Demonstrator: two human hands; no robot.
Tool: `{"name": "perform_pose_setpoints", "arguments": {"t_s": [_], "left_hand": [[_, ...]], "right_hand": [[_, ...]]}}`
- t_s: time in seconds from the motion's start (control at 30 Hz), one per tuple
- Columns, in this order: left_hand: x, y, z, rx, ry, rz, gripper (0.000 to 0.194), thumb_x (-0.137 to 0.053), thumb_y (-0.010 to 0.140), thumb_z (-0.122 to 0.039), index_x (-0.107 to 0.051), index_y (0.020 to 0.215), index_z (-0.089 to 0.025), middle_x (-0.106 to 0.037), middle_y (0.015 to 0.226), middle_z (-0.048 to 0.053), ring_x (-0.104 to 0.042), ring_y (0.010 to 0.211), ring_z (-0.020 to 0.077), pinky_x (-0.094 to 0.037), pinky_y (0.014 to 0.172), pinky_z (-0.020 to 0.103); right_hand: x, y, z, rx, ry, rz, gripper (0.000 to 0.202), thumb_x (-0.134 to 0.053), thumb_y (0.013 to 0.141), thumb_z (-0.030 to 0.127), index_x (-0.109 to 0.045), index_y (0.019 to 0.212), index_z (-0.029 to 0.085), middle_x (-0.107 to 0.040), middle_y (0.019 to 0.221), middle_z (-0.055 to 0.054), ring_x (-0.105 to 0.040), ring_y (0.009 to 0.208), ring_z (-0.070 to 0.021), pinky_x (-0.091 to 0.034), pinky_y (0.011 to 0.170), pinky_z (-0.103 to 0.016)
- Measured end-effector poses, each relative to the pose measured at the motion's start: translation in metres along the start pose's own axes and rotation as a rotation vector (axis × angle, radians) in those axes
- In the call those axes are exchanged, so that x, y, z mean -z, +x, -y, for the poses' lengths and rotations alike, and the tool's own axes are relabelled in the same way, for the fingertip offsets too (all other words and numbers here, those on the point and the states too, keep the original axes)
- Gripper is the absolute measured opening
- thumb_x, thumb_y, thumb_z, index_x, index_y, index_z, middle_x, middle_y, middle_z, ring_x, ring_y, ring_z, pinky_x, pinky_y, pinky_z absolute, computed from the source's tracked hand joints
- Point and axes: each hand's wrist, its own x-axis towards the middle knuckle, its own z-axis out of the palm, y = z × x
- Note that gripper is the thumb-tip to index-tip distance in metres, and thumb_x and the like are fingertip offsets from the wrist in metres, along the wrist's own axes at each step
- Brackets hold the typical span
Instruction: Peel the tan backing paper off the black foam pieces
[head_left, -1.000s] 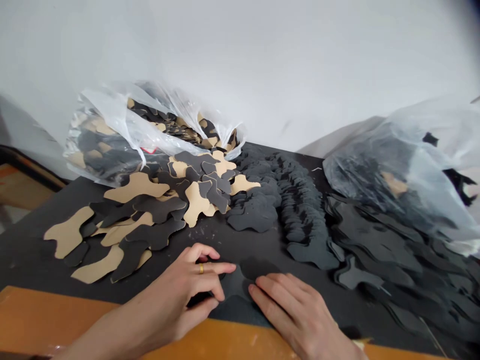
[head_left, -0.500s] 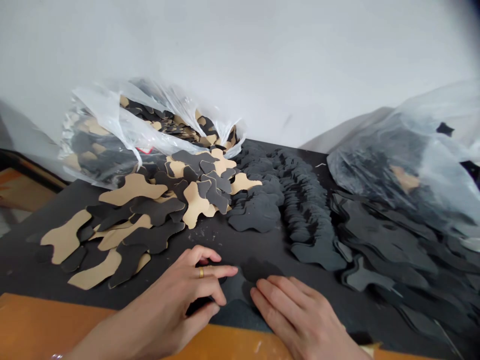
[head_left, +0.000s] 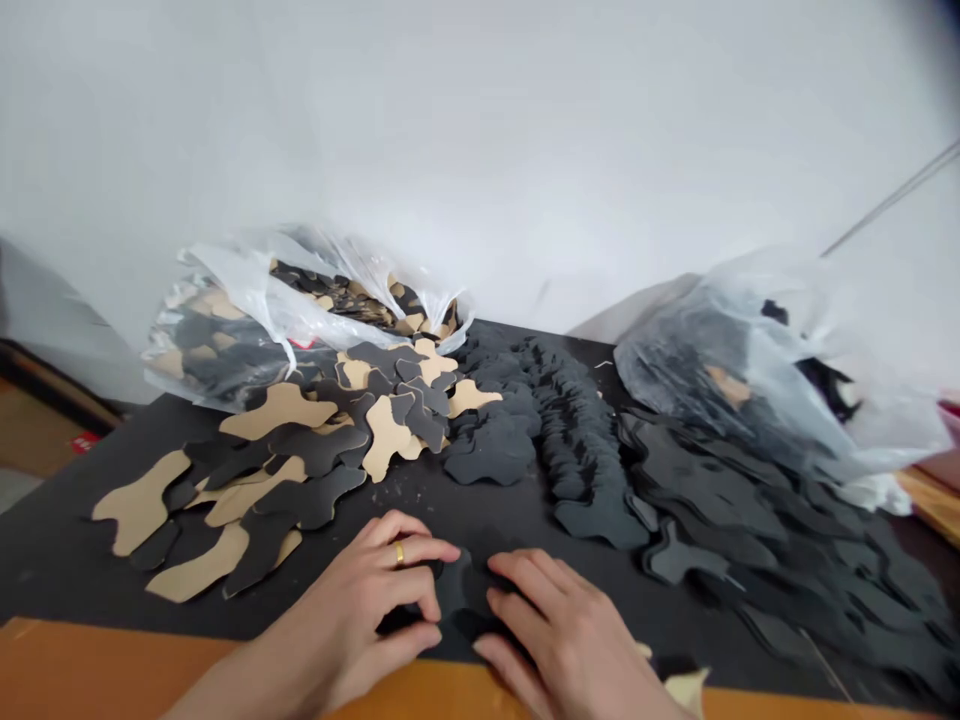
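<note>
Between my hands a dark, curved cut-out piece (head_left: 454, 585) lies on the black table near its front edge, partly covered by my fingers. My left hand (head_left: 382, 595), with a gold ring, curls its fingers and thumb around the piece's left side. From the right, my right hand (head_left: 551, 620) bends its fingertips down onto the other side, thumb toward me. Just beyond are overlapping rows of matching dark pieces (head_left: 491, 452). Tan-and-black cut-outs (head_left: 277, 410) are scattered to the left, some tan side up.
A clear plastic bag (head_left: 247, 300) full of tan and black pieces slumps at the back left. Another plastic bag (head_left: 750, 350) stands at the back right, behind a spread of larger dark sheets (head_left: 705, 490). An orange-brown strip (head_left: 97, 665) runs along the front edge.
The camera view has shifted, showing more on the right. My right hand's fingers, earlier laid flat together, are now bent with the thumb showing. My left hand stays at the piece.
</note>
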Motion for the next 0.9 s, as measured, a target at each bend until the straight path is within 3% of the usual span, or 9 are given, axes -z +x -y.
{"name": "perform_pose_setpoints", "arguments": {"t_s": [0.13, 0.33, 0.5, 0.67, 0.8, 0.9], "left_hand": [[0.000, -0.002, -0.002, 0.085, -0.056, -0.004, 0.016, -0.065, 0.079, -0.011, -0.061, 0.087, -0.024, -0.059, 0.133, 0.001, -0.047, 0.123, 0.0253, -0.040, 0.103, 0.039], [-0.001, -0.005, -0.008, 0.192, -0.184, -0.061, 0.054, -0.060, 0.074, -0.007, -0.052, 0.122, -0.030, -0.050, 0.135, 0.006, -0.045, 0.128, 0.0247, -0.037, 0.109, 0.042], [0.004, -0.008, -0.013, 0.196, -0.226, -0.044, 0.060, -0.061, 0.074, -0.009, -0.052, 0.128, -0.034, -0.060, 0.121, 0.002, -0.054, 0.119, 0.0235, -0.041, 0.105, 0.037], [0.001, -0.007, -0.019, 0.218, -0.303, -0.048, 0.049, -0.065, 0.073, -0.009, -0.065, 0.115, -0.034, -0.069, 0.093, -0.005, -0.064, 0.092, 0.0180, -0.048, 0.087, 0.025], [0.004, -0.001, -0.019, 0.145, -0.264, -0.142, 0.024, -0.054, 0.093, -0.023, -0.064, 0.113, -0.030, -0.073, 0.102, -0.002, -0.067, 0.093, 0.0168, -0.049, 0.088, 0.025], [0.021, 0.009, -0.011, 0.116, 0.102, -0.327, 0.022, -0.046, 0.100, -0.029, -0.061, 0.114, -0.026, -0.068, 0.111, 0.004, -0.063, 0.104, 0.0215, -0.049, 0.091, 0.031]], "right_hand": [[-0.009, 0.011, 0.012, -0.178, -0.039, 0.003, 0.018, -0.074, 0.076, 0.012, -0.060, 0.084, 0.019, -0.065, 0.087, -0.006, -0.062, 0.079, -0.0264, -0.056, 0.069, -0.041], [-0.006, 0.017, 0.016, -0.436, 0.244, 0.019, 0.041, -0.073, 0.069, 0.002, -0.058, 0.102, 0.022, -0.062, 0.093, -0.003, -0.061, 0.087, -0.0236, -0.054, 0.079, -0.036], [-0.006, 0.015, 0.017, -0.446, 0.471, -0.021, 0.052, -0.064, 0.063, -0.006, -0.058, 0.106, 0.024, -0.057, 0.084, 0.003, -0.060, 0.078, -0.0169, -0.050, 0.073, -0.026], [-0.004, 0.010, 0.020, -0.360, 0.630, -0.123, 0.026, -0.064, 0.070, 0.001, -0.065, 0.086, 0.021, -0.061, 0.081, 0.002, -0.062, 0.075, -0.0149, -0.048, 0.067, -0.021], [0.009, -0.010, -0.009, -0.334, 0.555, -0.258, 0.022, -0.063, 0.081, 0.016, -0.070, 0.101, 0.023, -0.071, 0.091, -0.002, -0.068, 0.083, -0.0181, -0.054, 0.074, -0.025], [0.036, -0.032, -0.060, -0.469, 0.279, -0.461, 0.032, -0.060, 0.089, 0.036, -0.065, 0.117, 0.022, -0.073, 0.105, -0.007, -0.069, 0.094, -0.0239, -0.056, 0.082, -0.034]]}}
